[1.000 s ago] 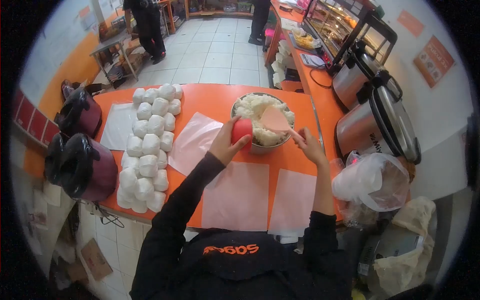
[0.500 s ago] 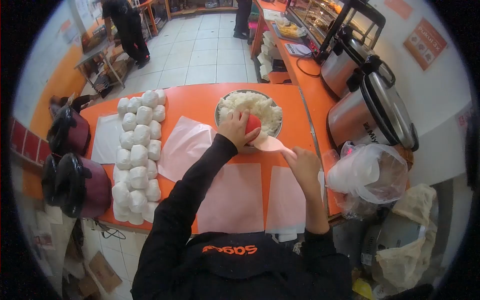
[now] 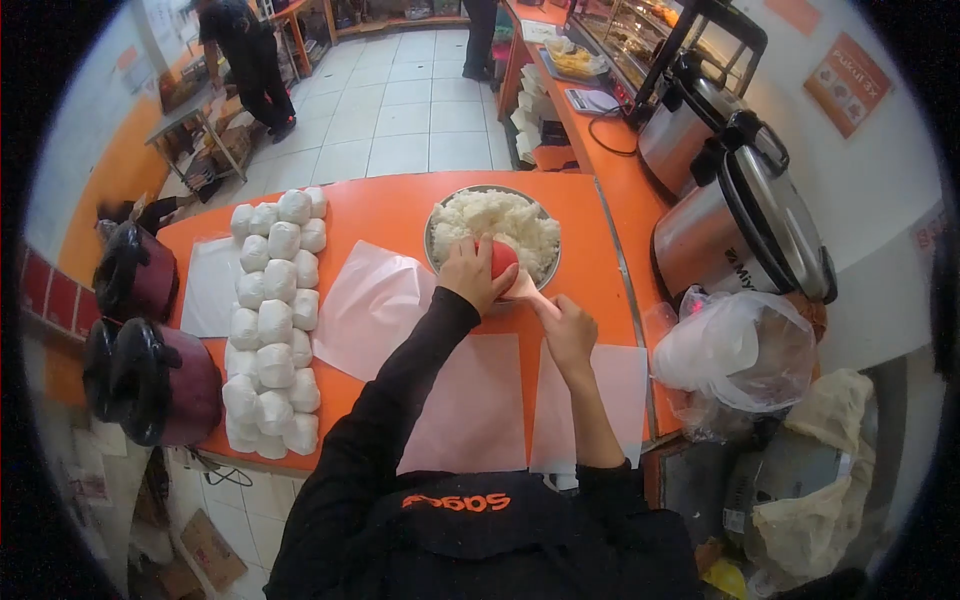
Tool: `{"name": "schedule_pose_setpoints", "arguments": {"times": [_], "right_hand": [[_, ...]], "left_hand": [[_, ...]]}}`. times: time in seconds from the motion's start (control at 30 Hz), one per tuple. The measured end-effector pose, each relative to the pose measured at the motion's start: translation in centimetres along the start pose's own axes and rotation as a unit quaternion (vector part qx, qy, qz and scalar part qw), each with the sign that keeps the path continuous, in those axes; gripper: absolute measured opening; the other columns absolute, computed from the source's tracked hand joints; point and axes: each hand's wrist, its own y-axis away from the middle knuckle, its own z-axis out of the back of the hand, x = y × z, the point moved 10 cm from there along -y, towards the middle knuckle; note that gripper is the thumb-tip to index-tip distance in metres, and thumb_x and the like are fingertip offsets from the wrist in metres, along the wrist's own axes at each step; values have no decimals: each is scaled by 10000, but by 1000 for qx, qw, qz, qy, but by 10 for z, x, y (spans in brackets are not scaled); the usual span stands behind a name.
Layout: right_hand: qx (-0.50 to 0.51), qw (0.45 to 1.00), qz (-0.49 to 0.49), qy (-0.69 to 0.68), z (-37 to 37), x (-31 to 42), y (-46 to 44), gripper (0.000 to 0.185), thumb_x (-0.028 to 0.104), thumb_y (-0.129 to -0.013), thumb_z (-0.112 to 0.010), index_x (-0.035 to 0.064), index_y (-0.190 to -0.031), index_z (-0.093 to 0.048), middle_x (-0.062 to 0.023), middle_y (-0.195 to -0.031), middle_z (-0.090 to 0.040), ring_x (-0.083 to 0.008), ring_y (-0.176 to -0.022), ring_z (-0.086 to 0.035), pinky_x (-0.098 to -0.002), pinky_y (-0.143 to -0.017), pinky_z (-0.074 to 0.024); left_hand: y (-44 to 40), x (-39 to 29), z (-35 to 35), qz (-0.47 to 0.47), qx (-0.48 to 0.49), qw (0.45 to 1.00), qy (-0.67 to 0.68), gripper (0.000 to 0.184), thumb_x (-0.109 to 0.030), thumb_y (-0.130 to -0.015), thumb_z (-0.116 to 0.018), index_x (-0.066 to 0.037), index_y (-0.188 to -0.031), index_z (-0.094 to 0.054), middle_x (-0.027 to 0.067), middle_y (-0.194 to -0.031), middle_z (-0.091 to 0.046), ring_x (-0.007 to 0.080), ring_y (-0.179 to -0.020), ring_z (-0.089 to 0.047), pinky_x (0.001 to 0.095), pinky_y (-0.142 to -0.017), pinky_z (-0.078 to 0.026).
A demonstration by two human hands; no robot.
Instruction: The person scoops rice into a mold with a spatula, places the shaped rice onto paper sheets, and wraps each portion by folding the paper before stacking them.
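Note:
My left hand [image 3: 472,274] is wrapped round a red cup [image 3: 501,259] at the near side of a metal bowl [image 3: 428,245]. White rice [image 3: 500,217] fills the bowl. Closed round the handle of a pale pink paddle [image 3: 527,290] is my right hand [image 3: 570,332]; the paddle's blade is partly hidden behind the cup. Sheets of pink paper [image 3: 468,405] lie on the orange table [image 3: 400,200], in front of and left of the bowl. Several white wrapped bundles [image 3: 275,322] are stacked in rows on the left.
Dark red cookers [image 3: 165,382] stand at the left edge. Large steel cookers [image 3: 735,225] and a plastic bag of white containers [image 3: 735,340] are on the right. One person [image 3: 247,60] stands at the back left; another person's legs [image 3: 480,38] show at the back.
The cup has tilted and moved nearer the bowl's front side. The paddle's blade has come out of the rice toward the cup, and my right hand has moved left. The camera view has shifted.

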Motion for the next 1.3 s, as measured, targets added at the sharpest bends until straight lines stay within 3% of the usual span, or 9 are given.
{"name": "schedule_pose_setpoints", "arguments": {"times": [0.37, 0.43, 0.53, 0.63, 0.77, 0.83, 0.97, 1.13, 1.3], "right_hand": [[-92, 958, 201, 185, 29, 119, 3, 251, 277, -827, -672, 77, -739, -548, -92, -645, -570, -280, -551, -593, -373, -497, -457], [-67, 958, 205, 187, 35, 127, 2, 243, 279, -833, -663, 74, -762, -555, -97, -676, -577, -284, -592, -604, -379, -523, -470], [-45, 956, 207, 204, 46, 122, -4, 210, 270, -851, -639, 83, -799, -559, -88, -697, -573, -261, -625, -612, -368, -529, -482], [-36, 962, 208, 174, 60, 109, -15, 211, 265, -866, -615, 61, -831, -568, -117, -708, -575, -303, -658, -600, -410, -563, -464], [-44, 962, 238, 130, 70, 74, -26, 207, 261, -913, -563, 61, -877, -603, -45, -634, -528, -192, -547, -537, -330, -486, -404], [45, 981, 9, -189, 66, 24, -38, 231, 255, -939, -532, 51, -1003, -619, 11, -640, -479, -116, -549, -467, -268, -487, -366], [91, 870, -141, -463, 36, 29, -17, 331, 224, -968, -492, 52, -1239, -576, 76, -682, -392, -19, -577, -341, -171, -498, -272], [59, 941, 100, -317, 8, 52, -2, 358, 188, -973, -476, 71, -1307, -529, 40, -642, -463, -43, -549, -408, -223, -479, -362], [152, 971, 13, -182, 3, 69, 15, 342, 143, -960, -496, 84, -1295, -537, -43, -767, -617, -56, -644, -465, -243, -584, -426]], "left_hand": [[0, 35, 17, 142, -77, 954, 254, 634, -513, -903, -481, 3, -1266, -423, 251, -1087, -531, 366, -1016, -542, 430, -893, -436], [3, 47, 5, 174, -111, 909, 362, 632, -517, -914, -462, -7, -1284, -414, 232, -1116, -536, 324, -1024, -564, 397, -870, -468], [2, 46, -31, 241, -65, 705, 664, 640, -519, -900, -466, -28, -1306, -408, 177, -1173, -542, 257, -1010, -594, 347, -759, -533], [1, 46, -57, 276, -2, 593, 756, 658, -576, -875, -415, -66, -1289, -442, 142, -1236, -538, 246, -991, -619, 343, -665, -539], [-1, 29, -38, 257, 38, 544, 798, 737, -622, -850, -397, -64, -1332, -400, 147, -1272, -515, 276, -1068, -586, 396, -735, -552], [-7, 27, -38, 218, 50, 521, 824, 758, -630, -840, -406, -72, -1353, -383, 147, -1287, -506, 284, -1110, -565, 416, -766, -555], [-4, 28, -42, 239, 30, 540, 807, 758, -622, -833, -421, -72, -1353, -389, 142, -1276, -512, 268, -1126, -554, 433, -791, -550], [-3, 47, -52, 251, -37, 597, 761, 624, -532, -900, -440, -29, -1267, -474, 109, -1174, -569, 201, -1030, -589, 354, -817, -519], [-1, 67, -69, 221, -60, 649, 726, 541, -447, -938, -455, -14, -1261, -485, 104, -1177, -562, 187, -1023, -575, 324, -857, -491]]}}
